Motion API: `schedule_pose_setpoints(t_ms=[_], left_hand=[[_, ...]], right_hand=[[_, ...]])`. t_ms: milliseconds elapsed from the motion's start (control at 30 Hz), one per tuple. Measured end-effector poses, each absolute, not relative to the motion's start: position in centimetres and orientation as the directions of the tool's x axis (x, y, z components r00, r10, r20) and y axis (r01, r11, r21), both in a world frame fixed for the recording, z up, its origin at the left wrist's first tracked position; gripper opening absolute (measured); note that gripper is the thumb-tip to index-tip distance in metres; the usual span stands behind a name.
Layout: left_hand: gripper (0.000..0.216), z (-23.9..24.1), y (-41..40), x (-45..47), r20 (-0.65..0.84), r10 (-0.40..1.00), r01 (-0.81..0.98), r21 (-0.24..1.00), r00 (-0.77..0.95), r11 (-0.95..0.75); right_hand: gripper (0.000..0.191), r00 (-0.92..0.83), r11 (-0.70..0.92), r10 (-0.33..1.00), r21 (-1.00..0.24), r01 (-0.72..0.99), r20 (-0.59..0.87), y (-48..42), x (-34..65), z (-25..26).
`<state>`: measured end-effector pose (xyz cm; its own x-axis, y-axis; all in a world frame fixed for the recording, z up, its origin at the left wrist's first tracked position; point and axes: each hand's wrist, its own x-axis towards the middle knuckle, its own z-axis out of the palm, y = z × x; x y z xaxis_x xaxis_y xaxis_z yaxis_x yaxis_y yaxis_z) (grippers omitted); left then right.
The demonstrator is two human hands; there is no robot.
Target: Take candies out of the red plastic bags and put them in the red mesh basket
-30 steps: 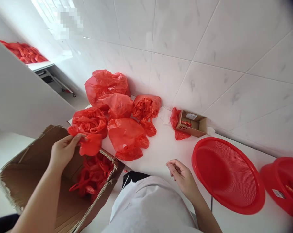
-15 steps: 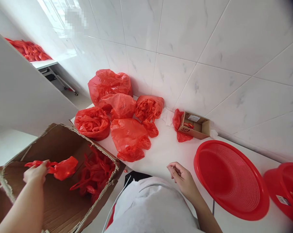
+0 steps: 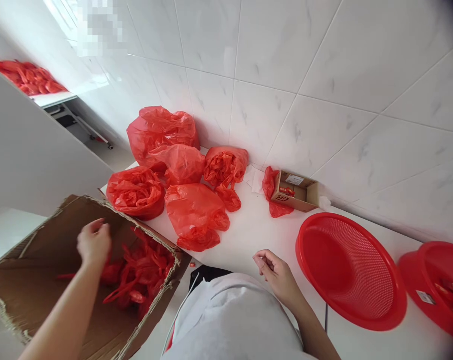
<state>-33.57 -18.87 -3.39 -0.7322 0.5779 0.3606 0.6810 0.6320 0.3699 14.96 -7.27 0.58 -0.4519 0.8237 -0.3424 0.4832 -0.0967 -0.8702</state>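
My left hand (image 3: pixel 94 243) hovers inside a large open cardboard box (image 3: pixel 31 295) at the lower left, back of the hand up, fingers loosely apart with nothing seen in them. Just below it lies a small red plastic bag (image 3: pixel 110 273) on a heap of red bags (image 3: pixel 147 270) in the box. My right hand (image 3: pixel 277 272) rests at the near edge of the white table (image 3: pixel 256 235), fingers curled in against the thumb, with nothing visible in them. My white garment (image 3: pixel 234 320) fills the bottom middle.
Several stuffed red plastic bags (image 3: pixel 173 170) sit in a cluster against the tiled wall. A small open cardboard box (image 3: pixel 296 192) stands right of them. A red mesh basket (image 3: pixel 348 270) and a second red basket (image 3: pixel 436 287) lie at the right. More red items (image 3: pixel 25 77) lie on a far counter.
My left hand carried a small red bag from the table's edge down into the big box and let it go onto the heap. The right hand has hardly moved.
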Motion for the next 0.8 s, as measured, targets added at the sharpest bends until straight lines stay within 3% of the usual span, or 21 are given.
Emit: schedule_pose_setpoints(t_ms=[133, 200, 300, 467, 600, 800], left_hand=[[0.024, -6.5, -13.5, -23.4, 0.307, 0.831, 0.864, 0.365, -0.465, 0.348], [0.022, -7.6, -12.0, -18.1, 0.246, 0.952, 0.940, 0.327, -0.181, 0.094], [0.028, -9.0, -10.5, -12.6, 0.114, 0.990, 0.952, 0.285, 0.081, -0.111], [0.044, -10.2, -6.3, -10.7, -0.073, 0.995, 0.957, 0.275, -0.070, 0.088], [0.046, -8.3, -2.1, -11.4, -0.045, 0.990, 0.932, 0.336, -0.131, 0.138], [0.039, -6.6, -0.5, -10.5, -0.008, 0.988, 0.838, 0.529, -0.154, 0.134]], right_hand=[[0.035, -0.426, -0.109, 0.842, -0.878, 0.466, -0.331, -7.5, 15.2, 0.4], [0.034, -0.413, -0.116, 0.848, -0.876, 0.468, -0.332, -7.7, 15.6, 0.2], [0.034, -0.397, -0.123, 0.852, -0.867, 0.483, -0.343, -8.1, 16.1, -0.3], [0.032, -0.393, -0.133, 0.847, -0.859, 0.495, -0.358, -8.5, 16.8, -0.8], [0.031, -0.385, -0.138, 0.854, -0.866, 0.481, -0.350, -8.5, 17.1, -0.8], [0.028, -0.367, -0.146, 0.870, -0.883, 0.446, -0.330, -8.1, 17.0, -0.5]])
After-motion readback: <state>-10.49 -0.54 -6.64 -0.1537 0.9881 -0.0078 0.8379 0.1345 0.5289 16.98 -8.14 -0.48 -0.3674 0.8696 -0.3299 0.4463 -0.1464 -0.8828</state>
